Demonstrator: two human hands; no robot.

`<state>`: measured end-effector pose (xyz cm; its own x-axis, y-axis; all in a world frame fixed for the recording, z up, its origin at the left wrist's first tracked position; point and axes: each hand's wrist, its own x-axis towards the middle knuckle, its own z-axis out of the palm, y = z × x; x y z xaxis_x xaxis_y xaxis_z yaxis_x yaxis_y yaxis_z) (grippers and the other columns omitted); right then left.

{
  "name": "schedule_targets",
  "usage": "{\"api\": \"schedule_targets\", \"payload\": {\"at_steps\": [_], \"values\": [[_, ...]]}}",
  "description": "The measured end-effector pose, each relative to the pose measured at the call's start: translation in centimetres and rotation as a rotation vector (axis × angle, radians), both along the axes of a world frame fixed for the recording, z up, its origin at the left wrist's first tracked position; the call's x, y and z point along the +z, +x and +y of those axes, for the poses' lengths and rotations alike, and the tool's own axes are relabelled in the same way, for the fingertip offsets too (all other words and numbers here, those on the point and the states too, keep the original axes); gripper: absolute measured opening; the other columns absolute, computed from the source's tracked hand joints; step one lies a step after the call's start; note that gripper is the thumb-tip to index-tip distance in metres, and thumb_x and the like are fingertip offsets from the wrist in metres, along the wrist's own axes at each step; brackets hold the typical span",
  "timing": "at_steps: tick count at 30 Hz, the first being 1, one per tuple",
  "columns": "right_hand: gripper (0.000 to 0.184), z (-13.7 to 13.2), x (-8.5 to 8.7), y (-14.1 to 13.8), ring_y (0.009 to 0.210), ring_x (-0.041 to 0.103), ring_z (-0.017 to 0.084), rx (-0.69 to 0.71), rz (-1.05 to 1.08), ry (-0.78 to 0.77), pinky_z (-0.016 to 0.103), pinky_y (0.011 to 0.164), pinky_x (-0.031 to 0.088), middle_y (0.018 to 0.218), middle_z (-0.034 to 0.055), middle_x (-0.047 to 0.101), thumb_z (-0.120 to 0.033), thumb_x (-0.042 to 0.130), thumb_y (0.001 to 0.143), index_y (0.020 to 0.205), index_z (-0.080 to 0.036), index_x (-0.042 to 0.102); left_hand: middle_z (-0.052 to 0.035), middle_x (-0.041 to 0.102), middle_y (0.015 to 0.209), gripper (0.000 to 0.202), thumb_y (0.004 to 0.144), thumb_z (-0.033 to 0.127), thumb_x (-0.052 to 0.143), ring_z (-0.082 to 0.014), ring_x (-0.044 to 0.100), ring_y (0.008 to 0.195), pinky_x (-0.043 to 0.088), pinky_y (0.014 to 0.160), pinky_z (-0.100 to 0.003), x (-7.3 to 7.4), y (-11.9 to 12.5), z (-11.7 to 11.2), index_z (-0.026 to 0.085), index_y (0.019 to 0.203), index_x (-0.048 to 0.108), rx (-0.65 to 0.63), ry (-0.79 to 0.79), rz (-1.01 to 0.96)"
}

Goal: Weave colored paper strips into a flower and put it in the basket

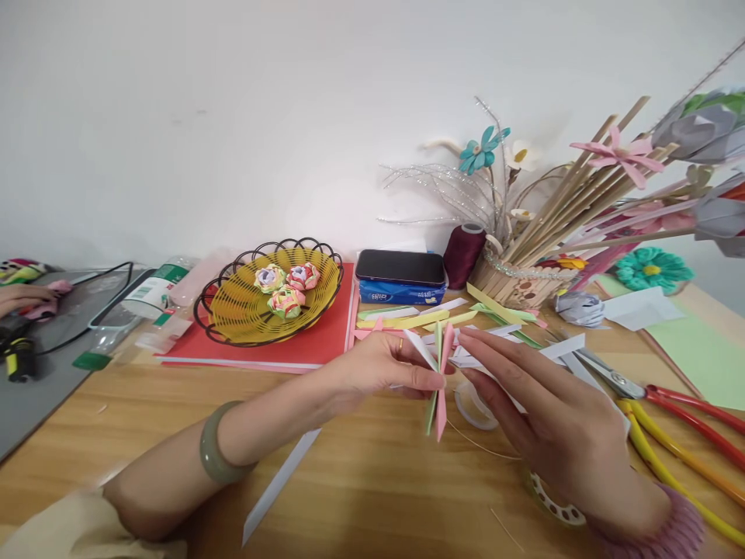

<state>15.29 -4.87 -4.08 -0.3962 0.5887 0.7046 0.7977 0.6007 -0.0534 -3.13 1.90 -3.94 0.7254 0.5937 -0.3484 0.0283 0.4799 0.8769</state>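
My left hand (pixel 378 369) pinches a small bundle of folded paper strips (pixel 439 380), pink, green and white, held upright above the wooden table (pixel 372 481). My right hand (pixel 541 411) has its fingers stretched out, the tips touching the bundle from the right. A jade bangle sits on my left wrist. A long white paper strip (pixel 279 485) lies under my left forearm. More loose coloured strips (pixel 419 318) lie just behind the hands.
A wire basket (pixel 268 291) with three paper flowers stands on a red book. A phone (pixel 400 268) rests on a tissue pack, beside a thread spool (pixel 464 252) and a vase of sticks and paper flowers (pixel 524 283). Scissors (pixel 669 396) lie right. Another person's hand (pixel 23 299) is far left.
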Motion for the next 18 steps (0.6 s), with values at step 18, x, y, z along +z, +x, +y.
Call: {"api": "schedule_targets", "payload": {"at_steps": [18], "values": [[0.051,0.16,0.73,-0.77,0.118,0.045,0.033,0.002,-0.200,-0.109,0.051,0.089,0.045,0.125,0.0165,0.055,-0.033,0.060,0.076,0.121,-0.011,0.051,-0.0015,0.064,0.074,0.024,0.056,0.023,0.078,-0.0123,0.056,0.076,0.044,0.073,-0.027,0.27,-0.13,0.18,0.014,0.077,0.071,0.068,0.012,0.042]]}}
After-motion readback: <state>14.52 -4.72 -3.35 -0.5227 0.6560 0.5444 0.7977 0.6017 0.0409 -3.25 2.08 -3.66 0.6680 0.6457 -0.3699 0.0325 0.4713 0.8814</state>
